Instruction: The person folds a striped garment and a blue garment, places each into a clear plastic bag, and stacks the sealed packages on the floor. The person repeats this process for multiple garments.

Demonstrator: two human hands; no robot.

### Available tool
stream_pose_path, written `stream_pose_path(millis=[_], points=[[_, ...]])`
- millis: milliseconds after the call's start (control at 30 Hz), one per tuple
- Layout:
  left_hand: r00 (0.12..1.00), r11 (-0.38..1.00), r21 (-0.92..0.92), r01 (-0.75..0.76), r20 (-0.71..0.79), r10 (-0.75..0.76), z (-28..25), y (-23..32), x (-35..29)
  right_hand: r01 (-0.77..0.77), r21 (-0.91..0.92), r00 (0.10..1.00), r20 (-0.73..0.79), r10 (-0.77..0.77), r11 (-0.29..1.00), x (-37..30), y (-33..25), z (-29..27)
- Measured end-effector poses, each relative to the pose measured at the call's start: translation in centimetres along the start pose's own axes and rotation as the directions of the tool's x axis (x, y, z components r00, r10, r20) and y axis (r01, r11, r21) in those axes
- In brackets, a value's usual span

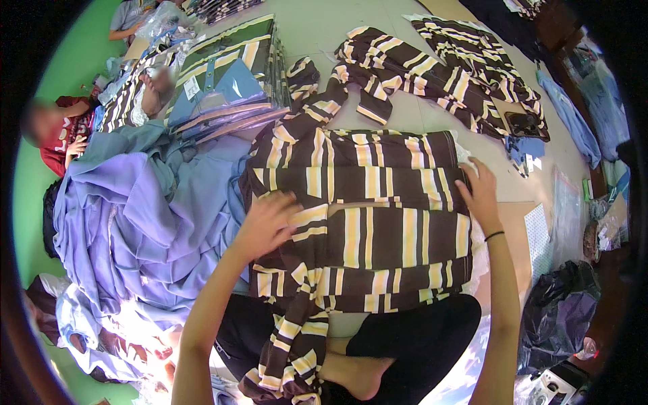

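Note:
A dark brown garment with yellow and white stripes [385,236] lies partly folded in front of me, across my crossed legs. Its long sleeve [324,104] stretches away at the far left, and another sleeve [293,337] hangs down over my lap. My left hand [271,223] is over the garment's left side, fingers stretched out and slightly blurred; whether it presses on the cloth I cannot tell. At the garment's right edge, my right hand [480,192] rests with thumb and fingers spread, beside a strip of white lacy cloth [462,147].
Blue-purple cloth [148,216] is heaped at my left. Bagged folded garments [229,74] are stacked beyond it. More striped garments [432,74] lie on the far floor. Cardboard [513,236] and a black plastic bag [560,314] are at right. Another person [64,135] sits far left.

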State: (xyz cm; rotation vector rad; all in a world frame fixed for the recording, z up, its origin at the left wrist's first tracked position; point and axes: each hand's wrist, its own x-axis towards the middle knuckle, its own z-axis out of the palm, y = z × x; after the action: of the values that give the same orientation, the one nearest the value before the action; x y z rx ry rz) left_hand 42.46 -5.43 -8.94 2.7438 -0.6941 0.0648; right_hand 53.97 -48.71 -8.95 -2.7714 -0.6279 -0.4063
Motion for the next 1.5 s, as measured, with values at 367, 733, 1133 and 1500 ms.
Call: stream_pose_path(millis=[367, 733, 1133, 1500], points=[[0.837, 0.831, -0.104, 0.547, 0.068, -0.542, -1.5, 15.9, -10.7, -0.193, 0.641, 0.795, 0.546, -0.265, 0.743, -13.7, -21.9, -4.7], [0.680, 0.262, -0.749, 0.608, 0.322, -0.659, -9.9, 20.1, -17.8, -0.262, 0.871, 0.923, 0.353, -0.157, 0.415, -19.7, -34.2, -10.6], [0.639, -0.262, -0.963, 0.063, 0.241, -0.731, -9.4, 27.8, -18.4, -0.223, 0.888, 0.942, 0.302, -0.145, 0.402, -22.1, -32.4, -16.3], [0.799, 0.721, -0.629, 0.290, -0.255, -0.544, -7.3, 28.7, -20.8, -0.187, 0.843, 0.935, 0.310, -0.172, 0.504, -21.6, -32.7, -15.8]])
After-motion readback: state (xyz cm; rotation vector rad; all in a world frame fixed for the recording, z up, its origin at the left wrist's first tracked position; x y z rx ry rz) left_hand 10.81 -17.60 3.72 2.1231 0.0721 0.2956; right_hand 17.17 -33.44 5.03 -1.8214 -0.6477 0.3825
